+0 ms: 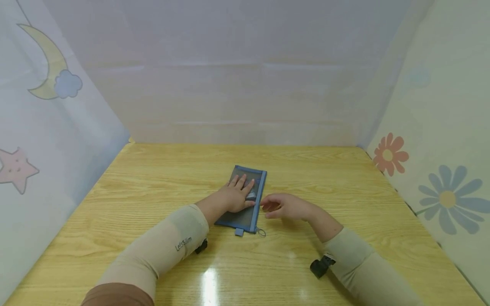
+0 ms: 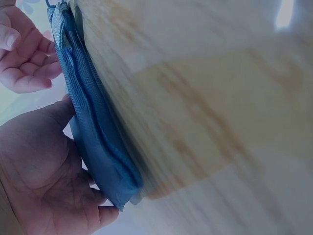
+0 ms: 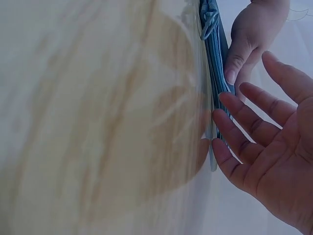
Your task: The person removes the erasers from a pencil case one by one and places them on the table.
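Observation:
A blue zippered mesh pouch (image 1: 239, 217) lies flat on the wooden table, its zipper along the right side and a ring pull at the near corner. Through the mesh shows a small whitish patch of something inside. My left hand (image 1: 234, 199) rests palm down on the pouch with fingers spread. To the right of the zipper edge, my right hand (image 1: 287, 207) hovers low with loosely bent fingers and nothing in them. The right wrist view shows its fingertips right by the pouch's side (image 3: 213, 54). In the left wrist view the pouch (image 2: 93, 117) is seen edge-on, slightly thick.
The wood-grain table (image 1: 172, 170) reaches back to a pale wall sheet (image 1: 245, 97). Side sheets printed with a moon (image 1: 53, 59) and flowers (image 1: 447, 199) flank it. Dark wrist cameras (image 1: 321, 266) hang under both sleeves.

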`<state>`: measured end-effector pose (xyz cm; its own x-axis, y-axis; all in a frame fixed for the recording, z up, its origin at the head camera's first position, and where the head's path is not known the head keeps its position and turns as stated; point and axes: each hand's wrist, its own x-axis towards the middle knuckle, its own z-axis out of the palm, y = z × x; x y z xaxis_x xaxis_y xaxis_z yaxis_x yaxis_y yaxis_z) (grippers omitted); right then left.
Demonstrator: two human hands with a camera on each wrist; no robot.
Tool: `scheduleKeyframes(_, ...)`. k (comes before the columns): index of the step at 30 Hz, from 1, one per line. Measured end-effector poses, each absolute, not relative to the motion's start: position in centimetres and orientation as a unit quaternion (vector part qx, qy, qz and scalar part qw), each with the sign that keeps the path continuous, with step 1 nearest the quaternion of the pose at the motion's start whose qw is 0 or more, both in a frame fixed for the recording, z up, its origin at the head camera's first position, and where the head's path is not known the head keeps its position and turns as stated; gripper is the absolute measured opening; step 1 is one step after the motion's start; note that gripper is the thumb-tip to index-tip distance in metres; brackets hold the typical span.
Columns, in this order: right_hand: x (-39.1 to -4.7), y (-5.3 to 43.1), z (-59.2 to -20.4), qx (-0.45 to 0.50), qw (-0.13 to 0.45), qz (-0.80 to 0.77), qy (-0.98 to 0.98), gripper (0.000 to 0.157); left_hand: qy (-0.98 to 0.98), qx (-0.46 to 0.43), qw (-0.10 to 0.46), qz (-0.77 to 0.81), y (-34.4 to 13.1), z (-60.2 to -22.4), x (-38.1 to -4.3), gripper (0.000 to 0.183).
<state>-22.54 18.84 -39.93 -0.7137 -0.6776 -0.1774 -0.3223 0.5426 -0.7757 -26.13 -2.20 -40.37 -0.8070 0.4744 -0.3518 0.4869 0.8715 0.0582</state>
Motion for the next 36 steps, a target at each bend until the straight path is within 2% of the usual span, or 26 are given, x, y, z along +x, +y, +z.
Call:
scheduleKeyframes(26, -22.1, 17.8, -40.3, -0.301, 0.293, -0.362, 0.832, 0.033, 0.95, 0.252, 0.184, -0.025, -2.3, -40.3, -26.2, 0.075)
scheduleKeyframes(36, -22.0, 17.7, -40.3, -0.308, 0.285, -0.35, 0.838, 0.029, 0.95, 0.235, 0.202, -0.038, -2.0, -41.6, -27.2, 0.076)
